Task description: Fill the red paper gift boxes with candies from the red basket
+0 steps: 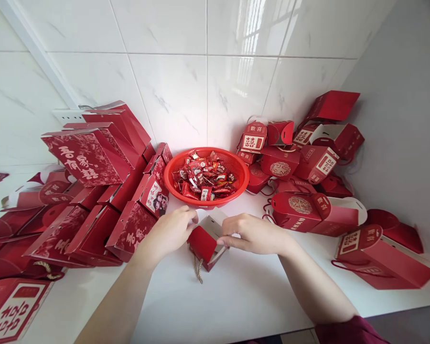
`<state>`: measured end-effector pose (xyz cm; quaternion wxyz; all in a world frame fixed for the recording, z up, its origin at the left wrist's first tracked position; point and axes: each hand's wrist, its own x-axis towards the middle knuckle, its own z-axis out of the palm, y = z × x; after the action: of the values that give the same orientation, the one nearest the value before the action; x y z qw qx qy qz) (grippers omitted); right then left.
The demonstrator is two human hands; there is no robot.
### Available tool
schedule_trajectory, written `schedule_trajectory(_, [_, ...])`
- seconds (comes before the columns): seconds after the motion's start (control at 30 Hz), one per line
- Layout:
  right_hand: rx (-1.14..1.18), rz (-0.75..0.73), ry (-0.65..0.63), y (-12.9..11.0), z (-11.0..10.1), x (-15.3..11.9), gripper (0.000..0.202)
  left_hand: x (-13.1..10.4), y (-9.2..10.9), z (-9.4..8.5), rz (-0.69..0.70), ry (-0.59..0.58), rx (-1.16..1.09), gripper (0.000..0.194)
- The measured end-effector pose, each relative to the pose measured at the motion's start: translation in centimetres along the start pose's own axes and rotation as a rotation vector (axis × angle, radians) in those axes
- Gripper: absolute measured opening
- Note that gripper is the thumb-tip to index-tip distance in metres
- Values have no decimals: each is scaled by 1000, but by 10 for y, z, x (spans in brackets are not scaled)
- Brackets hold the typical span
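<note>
Here, your left hand (172,227) and right hand (252,232) pinch the red box (202,242), lower centre of frame: probably light, stiff, creasable card, best held by folded edges.

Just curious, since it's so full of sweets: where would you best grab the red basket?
Take the red basket by its projecting rim, probably from the front right: boxes crowd its left, and the small open box sits in front.

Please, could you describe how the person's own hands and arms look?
The left hand and right hand are ungloved, with no ring or watch visible. The forearms are bare below the elbow; only the right sleeve, dark maroon, shows.
</note>
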<state>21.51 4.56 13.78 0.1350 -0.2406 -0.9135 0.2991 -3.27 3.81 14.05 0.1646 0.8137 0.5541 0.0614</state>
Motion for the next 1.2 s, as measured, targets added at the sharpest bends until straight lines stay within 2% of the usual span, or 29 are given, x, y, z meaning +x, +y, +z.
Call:
schedule_trajectory(0.07, [9,25,-49,2,2,-1,22,-1,0,1,-29,-3,86,15])
schedule_trajectory(0.13, [1,94,-111,5,5,-1,12,0,-1,3,-42,56,162,20])
schedule_trajectory(0.23, [-43,208,-181,8,10,1,11,4,-2,5,-69,100,197,27])
schedule_trajectory(0.43, [-104,306,-188,6,14,-1,16,7,-7,0,-120,-46,39,38])
schedule_trajectory(0.57, [-214,406,-180,-4,11,-8,29,6,-7,-3,-147,-119,-64,41])
schedule_trajectory(0.63, [-245,366,-107,-12,8,-10,28,6,-8,-3,-128,-133,-67,43])
schedule_trajectory(0.73, [-223,227,2,-22,7,-9,27,8,-7,0,-61,-117,-56,44])
schedule_trajectory(0.83, [-191,145,-17,-23,10,-7,26,8,-5,1,-66,-179,-161,43])
schedule_trajectory(0.9, [-163,153,-83,-18,13,-6,24,7,-3,0,-104,-248,-284,41])
schedule_trajectory(1.0, [-124,279,-96,-10,16,-5,17,5,0,-5,-129,-284,-416,29])
schedule_trajectory(1.1, [-43,405,-32,-3,16,-2,25,2,1,-8,-64,-190,-332,33])
schedule_trajectory(1.2, [14,387,8,4,15,2,31,1,1,-5,-22,-22,-62,19])
